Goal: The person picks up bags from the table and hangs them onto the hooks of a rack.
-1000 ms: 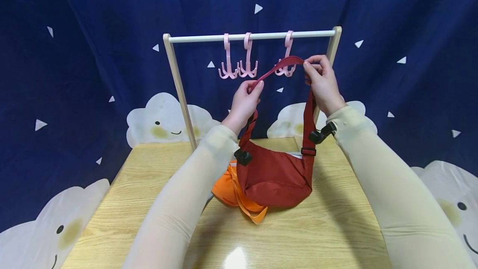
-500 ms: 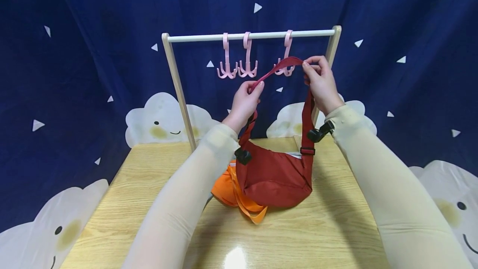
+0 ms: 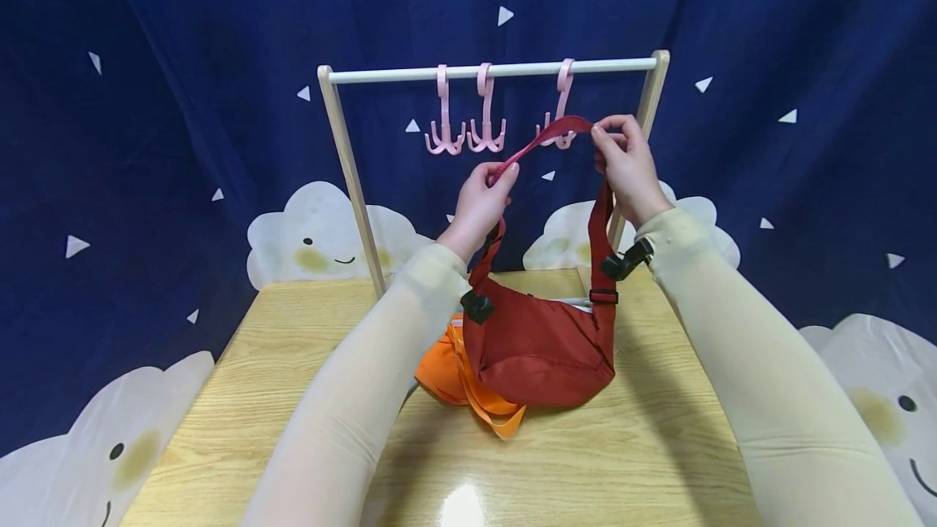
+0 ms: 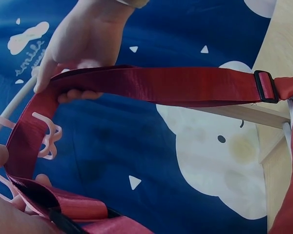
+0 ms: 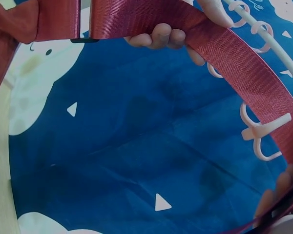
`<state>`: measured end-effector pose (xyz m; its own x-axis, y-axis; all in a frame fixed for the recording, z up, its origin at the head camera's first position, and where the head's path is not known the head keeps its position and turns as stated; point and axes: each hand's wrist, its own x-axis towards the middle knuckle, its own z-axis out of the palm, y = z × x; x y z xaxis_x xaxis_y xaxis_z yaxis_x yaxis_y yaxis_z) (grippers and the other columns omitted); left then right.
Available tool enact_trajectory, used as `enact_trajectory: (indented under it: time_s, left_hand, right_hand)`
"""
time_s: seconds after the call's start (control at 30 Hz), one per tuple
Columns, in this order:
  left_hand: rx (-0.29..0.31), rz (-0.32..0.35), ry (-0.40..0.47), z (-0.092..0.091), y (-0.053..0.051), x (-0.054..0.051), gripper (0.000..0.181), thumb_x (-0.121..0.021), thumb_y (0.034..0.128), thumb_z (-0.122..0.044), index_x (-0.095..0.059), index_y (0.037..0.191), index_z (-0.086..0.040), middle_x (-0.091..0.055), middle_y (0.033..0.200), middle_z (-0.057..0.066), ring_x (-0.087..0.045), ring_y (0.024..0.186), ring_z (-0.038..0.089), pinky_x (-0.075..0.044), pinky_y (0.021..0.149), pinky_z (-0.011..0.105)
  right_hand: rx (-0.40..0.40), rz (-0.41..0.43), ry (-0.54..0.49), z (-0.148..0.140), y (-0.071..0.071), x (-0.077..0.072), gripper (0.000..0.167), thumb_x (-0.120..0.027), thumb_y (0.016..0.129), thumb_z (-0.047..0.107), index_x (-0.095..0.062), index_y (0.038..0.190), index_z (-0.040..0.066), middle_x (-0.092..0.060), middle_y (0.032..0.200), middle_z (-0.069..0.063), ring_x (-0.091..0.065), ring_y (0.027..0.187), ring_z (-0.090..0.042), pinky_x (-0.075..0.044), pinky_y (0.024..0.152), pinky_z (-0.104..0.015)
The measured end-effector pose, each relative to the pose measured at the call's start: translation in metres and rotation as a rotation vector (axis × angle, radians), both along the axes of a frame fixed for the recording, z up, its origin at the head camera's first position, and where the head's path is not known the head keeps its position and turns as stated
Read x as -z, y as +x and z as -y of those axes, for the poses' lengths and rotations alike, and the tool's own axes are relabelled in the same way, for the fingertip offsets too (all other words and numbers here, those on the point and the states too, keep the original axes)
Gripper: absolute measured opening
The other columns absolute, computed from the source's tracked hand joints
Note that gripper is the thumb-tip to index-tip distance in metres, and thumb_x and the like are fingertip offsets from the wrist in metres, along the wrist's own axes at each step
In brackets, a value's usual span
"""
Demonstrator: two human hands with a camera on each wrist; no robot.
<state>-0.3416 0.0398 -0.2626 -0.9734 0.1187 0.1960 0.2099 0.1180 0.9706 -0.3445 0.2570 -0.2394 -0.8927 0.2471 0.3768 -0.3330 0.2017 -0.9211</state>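
Red fabric bag (image 3: 545,348) hangs by its strap (image 3: 560,127) in front of the rack (image 3: 395,75), body below the bar, between the posts. Left hand (image 3: 479,198) pinches the strap between thumb and fingers, in front of the rack, lower than the bar. Right hand (image 3: 631,165) does the same near the rack's right post, a bit higher. Strap arches between the two hands below the bar, then drops to the bag on each side. Black buckle (image 3: 603,297) sits on the right-hand run, well below the bar.

Three pink hooks hang from the rack bar: left hook (image 3: 445,137) and middle hook (image 3: 486,135) close together, right hook (image 3: 564,88) nearer the right post. From the head view the strap crosses in front of the right hook. In both wrist views, a prong shows against the strap's inner face. Can't tell if they touch.

Orange cloth (image 3: 439,368) lies in front of the rack, on the wooden table (image 3: 586,462), partly behind the bag. Can't tell whether the bag's underside touches the table. Dark blue curtain (image 3: 220,104) behind the rack, white triangles and smiling clouds on it. Cream sleeves, black gadget at each wrist.
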Motion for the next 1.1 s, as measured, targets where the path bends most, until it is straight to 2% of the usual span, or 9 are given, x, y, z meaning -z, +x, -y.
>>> enact_trajectory:
  time_s: [0.73,1.1]
  left_hand:
    - [0.009,0.037,-0.012,0.0,-0.003,0.009,0.043,-0.06,0.1046,-0.039,-0.056,0.134,-0.008,-0.056,0.102,0.003,-0.056,0.086,0.016,-0.045,0.076,0.026]
    - [0.024,0.052,-0.04,0.001,0.0,0.013,0.043,-0.058,0.105,-0.042,-0.056,0.134,-0.01,-0.056,0.104,0.003,-0.057,0.089,0.017,-0.045,0.077,0.027]
  right_hand:
    - [-0.006,0.029,0.013,-0.001,-0.003,0.009,0.004,-0.054,0.107,0.036,-0.055,0.109,0.033,-0.055,0.101,0.008,-0.051,0.095,-0.016,-0.043,0.083,-0.027]
    - [-0.022,0.058,0.03,-0.002,-0.003,0.013,0.004,-0.053,0.107,0.038,-0.053,0.11,0.034,-0.054,0.105,0.007,-0.05,0.096,-0.015,-0.043,0.087,-0.028]
